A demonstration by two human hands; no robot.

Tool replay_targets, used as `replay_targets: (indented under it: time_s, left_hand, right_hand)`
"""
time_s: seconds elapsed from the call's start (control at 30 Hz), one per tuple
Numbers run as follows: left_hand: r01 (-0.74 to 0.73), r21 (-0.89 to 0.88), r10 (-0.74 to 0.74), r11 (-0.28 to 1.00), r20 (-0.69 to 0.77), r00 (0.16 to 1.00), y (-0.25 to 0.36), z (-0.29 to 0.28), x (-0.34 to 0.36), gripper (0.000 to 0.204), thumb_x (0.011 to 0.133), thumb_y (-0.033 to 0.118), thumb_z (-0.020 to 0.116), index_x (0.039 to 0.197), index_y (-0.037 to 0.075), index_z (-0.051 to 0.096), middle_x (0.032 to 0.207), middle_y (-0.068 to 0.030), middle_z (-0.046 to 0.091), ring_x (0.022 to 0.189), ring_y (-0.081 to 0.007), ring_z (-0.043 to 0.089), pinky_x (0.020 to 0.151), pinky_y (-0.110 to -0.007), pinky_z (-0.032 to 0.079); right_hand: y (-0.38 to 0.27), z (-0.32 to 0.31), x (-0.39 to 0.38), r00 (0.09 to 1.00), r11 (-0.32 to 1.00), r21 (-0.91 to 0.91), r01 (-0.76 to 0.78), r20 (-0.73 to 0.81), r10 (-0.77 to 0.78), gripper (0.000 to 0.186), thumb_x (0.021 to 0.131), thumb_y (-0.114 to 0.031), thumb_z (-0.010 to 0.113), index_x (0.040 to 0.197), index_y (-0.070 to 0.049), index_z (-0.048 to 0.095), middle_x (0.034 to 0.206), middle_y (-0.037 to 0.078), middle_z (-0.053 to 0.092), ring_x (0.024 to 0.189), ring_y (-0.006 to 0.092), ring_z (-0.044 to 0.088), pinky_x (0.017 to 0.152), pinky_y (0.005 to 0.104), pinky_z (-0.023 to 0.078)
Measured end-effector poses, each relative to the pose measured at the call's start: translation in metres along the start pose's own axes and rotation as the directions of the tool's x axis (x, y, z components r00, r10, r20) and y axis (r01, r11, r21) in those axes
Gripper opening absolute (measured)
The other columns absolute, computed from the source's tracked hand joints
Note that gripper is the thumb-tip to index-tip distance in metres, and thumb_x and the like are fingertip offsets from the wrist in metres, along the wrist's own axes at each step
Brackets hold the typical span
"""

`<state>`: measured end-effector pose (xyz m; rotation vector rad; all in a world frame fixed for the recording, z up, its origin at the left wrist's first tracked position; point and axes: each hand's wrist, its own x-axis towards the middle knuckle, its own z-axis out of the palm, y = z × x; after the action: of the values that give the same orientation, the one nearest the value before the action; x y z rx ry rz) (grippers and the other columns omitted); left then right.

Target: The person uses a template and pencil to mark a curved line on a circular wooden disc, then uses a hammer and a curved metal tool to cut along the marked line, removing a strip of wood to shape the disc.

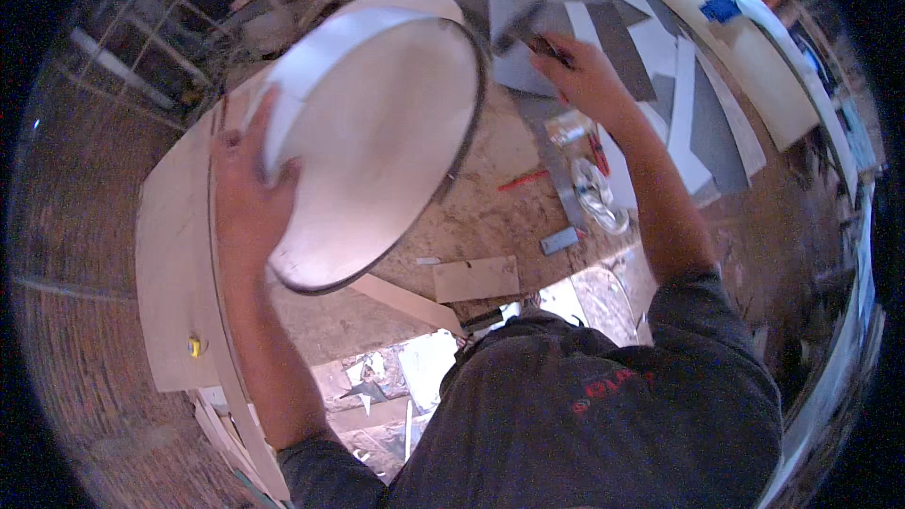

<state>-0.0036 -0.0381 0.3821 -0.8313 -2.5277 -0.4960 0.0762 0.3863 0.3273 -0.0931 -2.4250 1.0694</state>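
Disc (386, 146) sits tilted over bench (500, 146), can't tell if its lower end touches. Left hand (250, 184) grips its left side, thumb over the pale face. Right hand (583, 80) clenches dark tool (517, 26), hammer-like but blurred, near the upper-right edge. Disc lies left of tool, long axis lower-left to upper-right; left hand nearer.

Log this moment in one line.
left hand: holds tilted round white-rimmed panel | right hand: holds blurred hammer-like tool | table: white coil
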Motion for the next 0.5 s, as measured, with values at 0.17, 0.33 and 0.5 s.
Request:
replay_targets:
  time_s: [0.17, 0.33, 0.5]
  left_hand:
    - [-0.003, -0.023, 0.007, 1.0, 0.194, 0.981, 0.013, -0.02, 0.024, 0.094, 0.079, -0.003, 0.077, 0.165, 0.021, 0.044, 0.145, -0.0236, 0.057, 0.129, -0.039, 0.053, 0.118, -0.049, 0.039]
    - [-0.017, -0.065, 0.032, 0.998, 0.244, 0.969, 0.015, -0.015, 0.04, 0.091, 0.081, -0.005, 0.073, 0.164, 0.015, 0.043, 0.163, -0.0186, 0.049, 0.146, -0.0364, 0.046, 0.126, -0.048, 0.031]
    - [0.027, -0.079, -0.01, 0.996, 0.216, 0.976, 0.03, -0.006, 0.057, 0.084, 0.085, -0.003, 0.074, 0.162, 0.014, 0.046, 0.162, -0.0167, 0.051, 0.152, -0.0333, 0.045, 0.128, -0.047, 0.031]
  right_hand:
    - [0.215, -0.035, -0.176, 0.732, 0.699, -0.241, -0.674, -0.088, 0.676, 0.036, 0.097, -0.024, 0.076, 0.123, 0.001, 0.075, 0.087, 0.008, 0.073, 0.072, 0.0153, 0.065, 0.065, 0.0359, 0.052]
    - [0.29, -0.07, -0.299, 0.621, 0.607, -0.151, -0.78, -0.306, 0.722, 0.047, 0.092, -0.032, 0.078, 0.129, -0.003, 0.075, 0.096, 0.018, 0.079, 0.082, 0.027, 0.074, 0.076, 0.0418, 0.057]
    - [0.346, -0.096, -0.309, 0.683, 0.548, -0.418, -0.725, -0.329, 0.652, 0.045, 0.094, -0.031, 0.076, 0.13, -0.004, 0.074, 0.103, 0.022, 0.079, 0.091, 0.0401, 0.077, 0.085, 0.0496, 0.058]
